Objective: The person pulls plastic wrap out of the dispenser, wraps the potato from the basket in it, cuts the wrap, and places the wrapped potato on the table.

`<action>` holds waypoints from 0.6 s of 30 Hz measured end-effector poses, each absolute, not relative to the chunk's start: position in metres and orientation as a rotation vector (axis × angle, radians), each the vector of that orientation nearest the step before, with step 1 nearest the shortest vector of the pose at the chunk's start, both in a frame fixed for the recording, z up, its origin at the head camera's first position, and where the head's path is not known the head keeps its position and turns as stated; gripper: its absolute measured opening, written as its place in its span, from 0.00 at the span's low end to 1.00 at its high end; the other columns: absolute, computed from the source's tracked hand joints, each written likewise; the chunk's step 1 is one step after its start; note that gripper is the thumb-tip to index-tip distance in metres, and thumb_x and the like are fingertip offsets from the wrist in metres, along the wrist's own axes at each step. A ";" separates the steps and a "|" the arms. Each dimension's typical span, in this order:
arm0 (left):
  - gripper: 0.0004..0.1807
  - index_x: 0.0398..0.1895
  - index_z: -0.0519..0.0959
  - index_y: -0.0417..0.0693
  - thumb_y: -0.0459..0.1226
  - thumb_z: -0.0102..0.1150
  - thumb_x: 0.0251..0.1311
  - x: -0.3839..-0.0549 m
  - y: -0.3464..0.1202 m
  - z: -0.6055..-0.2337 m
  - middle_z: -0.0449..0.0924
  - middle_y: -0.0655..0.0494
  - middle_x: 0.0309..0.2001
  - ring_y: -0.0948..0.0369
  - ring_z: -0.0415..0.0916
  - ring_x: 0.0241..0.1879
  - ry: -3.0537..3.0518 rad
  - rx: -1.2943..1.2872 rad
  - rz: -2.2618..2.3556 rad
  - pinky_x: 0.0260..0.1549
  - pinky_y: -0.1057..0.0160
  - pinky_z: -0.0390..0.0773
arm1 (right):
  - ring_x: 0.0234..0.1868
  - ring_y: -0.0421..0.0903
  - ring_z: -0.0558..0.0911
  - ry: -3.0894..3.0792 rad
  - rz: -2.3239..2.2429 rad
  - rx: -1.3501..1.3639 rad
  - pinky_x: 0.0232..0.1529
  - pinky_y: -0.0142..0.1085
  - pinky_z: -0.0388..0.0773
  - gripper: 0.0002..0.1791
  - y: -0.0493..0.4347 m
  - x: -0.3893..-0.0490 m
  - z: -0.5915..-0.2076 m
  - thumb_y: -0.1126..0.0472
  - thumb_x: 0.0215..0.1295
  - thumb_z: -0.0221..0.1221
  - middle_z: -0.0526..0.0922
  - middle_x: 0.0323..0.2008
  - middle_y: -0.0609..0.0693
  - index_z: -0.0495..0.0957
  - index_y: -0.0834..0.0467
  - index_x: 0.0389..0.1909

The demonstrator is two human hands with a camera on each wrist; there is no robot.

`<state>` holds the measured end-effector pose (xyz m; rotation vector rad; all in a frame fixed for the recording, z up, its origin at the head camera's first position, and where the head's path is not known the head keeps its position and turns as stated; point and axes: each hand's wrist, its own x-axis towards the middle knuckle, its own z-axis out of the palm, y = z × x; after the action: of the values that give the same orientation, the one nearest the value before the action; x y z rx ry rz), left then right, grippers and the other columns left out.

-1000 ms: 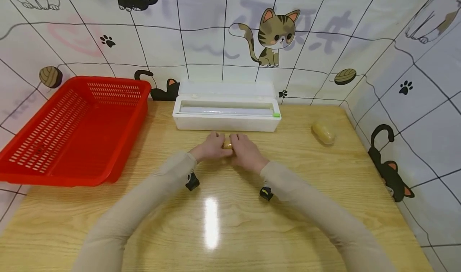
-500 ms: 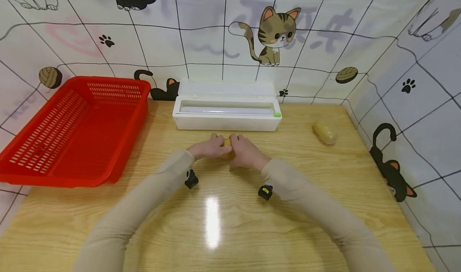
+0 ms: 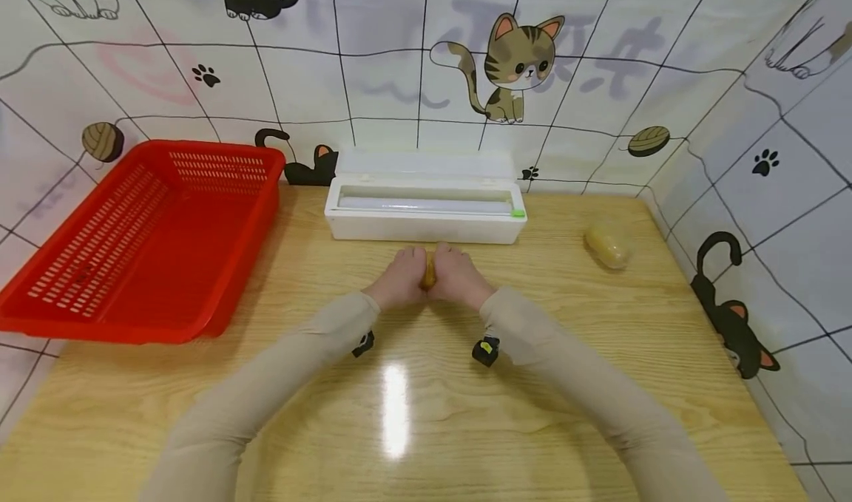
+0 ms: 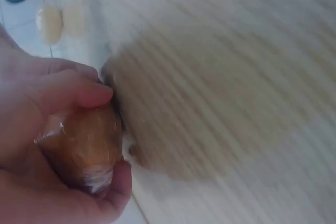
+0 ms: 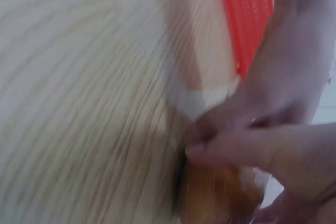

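Note:
Both hands meet over the table in front of the white box, around a rounded orange-brown item wrapped in clear film. My left hand grips it from the left; in the left wrist view its thumb and fingers curl round the shiny wrapped item, whose film is bunched at one end. From the right, my right hand holds the same item. In the right wrist view the fingers cover much of the wrapped item, and the picture is blurred. What kind of food it is cannot be made out.
Behind the hands stands a white film dispenser box, lid up, with a film roll and green slider. A yellow film-wrapped oblong item lies at right. A red plastic basket stands at left. Cat-print cloth covers the walls.
My left hand has turned more upright and come closer against the right hand. The wrapped item now shows as a narrow upright strip between them. The head view has shifted slightly.

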<state>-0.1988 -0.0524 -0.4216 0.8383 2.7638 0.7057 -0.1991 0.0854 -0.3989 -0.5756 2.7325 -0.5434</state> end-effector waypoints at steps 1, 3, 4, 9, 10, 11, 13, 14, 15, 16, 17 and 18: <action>0.28 0.39 0.65 0.30 0.35 0.74 0.45 -0.200 -0.052 -0.423 0.66 0.43 0.34 0.49 0.65 0.38 2.759 0.846 0.743 0.39 0.51 0.72 | 0.38 0.54 0.75 2.750 -0.558 -0.548 0.43 0.47 0.75 0.30 0.084 -0.197 -0.398 0.60 0.45 0.74 0.73 0.33 0.59 0.67 0.70 0.41; 0.28 0.40 0.66 0.29 0.35 0.74 0.45 -0.202 -0.052 -0.425 0.67 0.41 0.35 0.49 0.66 0.38 2.746 0.854 0.785 0.41 0.50 0.72 | 0.35 0.52 0.74 2.756 -0.618 -0.501 0.40 0.46 0.75 0.26 0.083 -0.194 -0.398 0.63 0.45 0.73 0.73 0.31 0.57 0.69 0.68 0.38; 0.29 0.42 0.66 0.26 0.33 0.73 0.44 -0.203 -0.052 -0.424 0.69 0.38 0.37 0.47 0.68 0.40 2.725 0.851 0.802 0.44 0.49 0.73 | 0.34 0.52 0.74 2.752 -0.650 -0.490 0.38 0.45 0.75 0.25 0.083 -0.194 -0.397 0.64 0.44 0.73 0.73 0.30 0.56 0.69 0.68 0.38; 0.45 0.63 0.53 0.20 0.28 0.68 0.44 -0.206 -0.053 -0.417 0.61 0.25 0.57 0.38 0.62 0.58 2.611 0.737 0.795 0.61 0.47 0.63 | 0.38 0.53 0.76 2.700 -0.745 -0.446 0.42 0.44 0.76 0.29 0.086 -0.195 -0.399 0.65 0.42 0.74 0.77 0.35 0.58 0.70 0.68 0.44; 0.46 0.64 0.52 0.21 0.28 0.67 0.44 -0.206 -0.054 -0.416 0.59 0.26 0.59 0.38 0.61 0.59 2.588 0.720 0.794 0.62 0.47 0.61 | 0.39 0.54 0.77 2.701 -0.739 -0.443 0.43 0.44 0.76 0.30 0.086 -0.195 -0.400 0.65 0.43 0.75 0.77 0.36 0.59 0.70 0.69 0.45; 0.46 0.65 0.52 0.22 0.27 0.66 0.43 -0.207 -0.054 -0.415 0.59 0.26 0.59 0.39 0.61 0.59 2.574 0.715 0.800 0.62 0.48 0.61 | 0.40 0.55 0.77 2.703 -0.733 -0.444 0.44 0.44 0.76 0.31 0.086 -0.195 -0.400 0.65 0.43 0.75 0.77 0.37 0.60 0.70 0.69 0.46; 0.43 0.63 0.54 0.24 0.26 0.64 0.42 -0.207 -0.056 -0.415 0.60 0.28 0.58 0.40 0.62 0.57 2.553 0.737 0.823 0.59 0.48 0.63 | 0.41 0.55 0.76 2.716 -0.717 -0.457 0.44 0.45 0.75 0.33 0.087 -0.195 -0.400 0.64 0.44 0.75 0.76 0.38 0.60 0.69 0.70 0.48; 0.42 0.62 0.55 0.24 0.25 0.64 0.42 -0.208 -0.056 -0.415 0.60 0.28 0.58 0.40 0.63 0.56 2.543 0.755 0.839 0.58 0.48 0.64 | 0.41 0.55 0.76 2.720 -0.711 -0.463 0.44 0.45 0.75 0.33 0.087 -0.195 -0.400 0.64 0.44 0.75 0.76 0.38 0.61 0.68 0.70 0.48; 0.41 0.61 0.55 0.24 0.25 0.65 0.42 -0.208 -0.057 -0.416 0.61 0.29 0.57 0.41 0.64 0.54 2.536 0.770 0.856 0.57 0.49 0.66 | 0.41 0.55 0.76 2.724 -0.704 -0.471 0.44 0.45 0.75 0.33 0.088 -0.195 -0.401 0.63 0.44 0.75 0.76 0.38 0.61 0.68 0.70 0.48; 0.41 0.61 0.56 0.24 0.25 0.65 0.42 -0.208 -0.058 -0.416 0.62 0.29 0.56 0.42 0.65 0.53 2.532 0.782 0.867 0.56 0.49 0.67 | 0.41 0.55 0.76 2.722 -0.705 -0.476 0.44 0.45 0.74 0.33 0.088 -0.195 -0.401 0.63 0.44 0.75 0.76 0.39 0.60 0.68 0.70 0.49; 0.41 0.60 0.57 0.24 0.25 0.66 0.42 -0.208 -0.058 -0.416 0.62 0.30 0.56 0.42 0.65 0.52 2.531 0.790 0.875 0.55 0.50 0.67 | 0.41 0.54 0.76 2.714 -0.721 -0.476 0.44 0.45 0.74 0.34 0.089 -0.196 -0.401 0.63 0.43 0.75 0.76 0.39 0.60 0.68 0.69 0.49; 0.40 0.59 0.57 0.24 0.26 0.68 0.43 -0.209 -0.059 -0.416 0.63 0.31 0.55 0.43 0.66 0.52 2.533 0.800 0.869 0.54 0.50 0.68 | 0.41 0.54 0.76 2.708 -0.737 -0.483 0.43 0.44 0.74 0.34 0.090 -0.196 -0.402 0.63 0.43 0.75 0.76 0.39 0.59 0.69 0.69 0.49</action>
<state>-0.2089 -0.0589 -0.4163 0.7995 2.5333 0.8687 -0.1961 0.0898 -0.4016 -0.4830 2.7075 -0.7370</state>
